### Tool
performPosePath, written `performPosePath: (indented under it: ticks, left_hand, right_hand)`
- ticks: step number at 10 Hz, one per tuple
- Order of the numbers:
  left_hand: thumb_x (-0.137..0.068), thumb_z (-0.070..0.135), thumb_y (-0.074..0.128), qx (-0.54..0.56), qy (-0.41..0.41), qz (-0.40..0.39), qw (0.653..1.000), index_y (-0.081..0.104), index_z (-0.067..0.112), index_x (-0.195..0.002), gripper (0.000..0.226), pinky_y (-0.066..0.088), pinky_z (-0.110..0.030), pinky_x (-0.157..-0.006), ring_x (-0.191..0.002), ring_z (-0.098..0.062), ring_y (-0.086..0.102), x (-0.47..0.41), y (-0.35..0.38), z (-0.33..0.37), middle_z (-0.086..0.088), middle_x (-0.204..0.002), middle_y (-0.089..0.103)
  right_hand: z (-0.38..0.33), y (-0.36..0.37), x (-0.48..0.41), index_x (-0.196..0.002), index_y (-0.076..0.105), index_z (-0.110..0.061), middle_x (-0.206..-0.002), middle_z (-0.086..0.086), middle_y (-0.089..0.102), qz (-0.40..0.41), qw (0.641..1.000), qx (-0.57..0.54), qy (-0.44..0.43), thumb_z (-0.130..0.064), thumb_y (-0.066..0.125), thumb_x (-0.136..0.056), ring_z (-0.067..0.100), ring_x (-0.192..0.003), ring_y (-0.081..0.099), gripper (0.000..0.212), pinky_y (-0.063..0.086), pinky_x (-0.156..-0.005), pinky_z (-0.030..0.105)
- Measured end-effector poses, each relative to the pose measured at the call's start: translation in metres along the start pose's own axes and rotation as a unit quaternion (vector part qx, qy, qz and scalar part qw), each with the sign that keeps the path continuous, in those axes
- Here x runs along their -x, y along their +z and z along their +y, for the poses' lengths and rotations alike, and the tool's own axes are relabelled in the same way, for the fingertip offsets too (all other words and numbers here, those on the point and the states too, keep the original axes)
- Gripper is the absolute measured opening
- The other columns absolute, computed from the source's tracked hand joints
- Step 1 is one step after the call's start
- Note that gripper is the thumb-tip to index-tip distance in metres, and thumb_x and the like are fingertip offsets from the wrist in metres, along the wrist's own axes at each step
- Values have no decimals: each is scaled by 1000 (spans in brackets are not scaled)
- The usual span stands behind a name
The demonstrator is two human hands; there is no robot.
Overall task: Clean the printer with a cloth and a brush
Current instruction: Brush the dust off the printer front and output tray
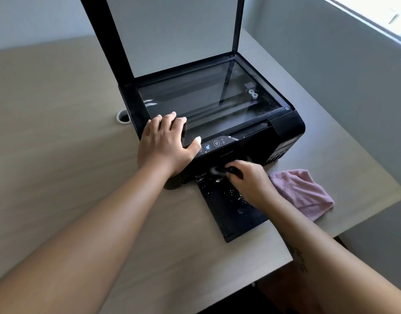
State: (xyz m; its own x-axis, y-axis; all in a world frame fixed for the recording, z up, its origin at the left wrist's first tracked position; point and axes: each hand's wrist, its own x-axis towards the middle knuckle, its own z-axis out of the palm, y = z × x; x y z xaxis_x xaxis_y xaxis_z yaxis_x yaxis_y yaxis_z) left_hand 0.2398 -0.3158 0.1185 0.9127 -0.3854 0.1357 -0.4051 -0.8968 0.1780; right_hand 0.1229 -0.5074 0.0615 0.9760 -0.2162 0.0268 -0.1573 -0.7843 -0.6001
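Note:
A black printer (285, 128) stands on the wooden table with its scanner lid (172, 30) raised upright and the glass exposed. My left hand (165, 143) lies flat on the printer's front left corner, fingers spread. My right hand (249, 180) grips a dark brush (219, 170) at the paper output slot; the bristle end is blurred. The black output tray (229, 216) is pulled out toward me and carries white dust specks. A pink cloth (303, 191) lies crumpled on the table just right of my right hand.
A round cable hole (123, 116) sits in the table (59, 132) left of the printer. The table's right edge (376, 209) runs close behind the cloth. A wall and a window (376, 14) stand at the right.

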Motion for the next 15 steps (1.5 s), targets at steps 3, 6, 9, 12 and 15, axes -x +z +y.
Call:
performPosePath:
  ticks: [3,6,9,12,15]
  left_hand:
    - [-82,67,35,-4,1,6,1000,41,26,-139,70,13,-43,-118,-140,-28,25,1,1,2,0,-152,34]
    - [-81,67,34,-5,2,13,1000,42,26,-137,70,14,-44,-118,-139,-28,26,0,2,1,-1,-151,36]
    - [-81,67,33,-6,2,16,1000,42,26,-137,70,15,-44,-117,-138,-28,27,0,3,2,-1,-151,37]
    - [-81,67,33,-3,2,16,1000,43,26,-137,70,16,-44,-117,-139,-28,27,1,2,0,-1,-150,37]
    - [-82,67,33,2,-1,16,1000,42,26,-137,69,14,-43,-118,-139,-28,26,2,1,0,0,-151,36]
  right_hand:
    - [-19,18,11,-112,68,-21,-100,6,69,-38,998,9,-45,-13,66,-85,24,-91,65,29,54,-75,37]
    - [-26,24,11,-113,68,-18,-101,6,70,-29,999,-9,-21,-18,64,-87,25,-90,65,26,55,-74,39]
    - [-25,8,15,-106,71,-22,-86,-1,65,-58,998,12,8,-18,65,-87,18,-73,64,21,50,-62,30]
    - [-19,-1,14,-94,69,-15,-81,5,66,-29,996,13,88,-22,62,-87,25,-73,62,12,53,-65,36]
    - [-29,6,20,-89,67,-16,-79,2,66,-51,991,-51,113,-29,63,-88,18,-67,59,13,47,-56,30]
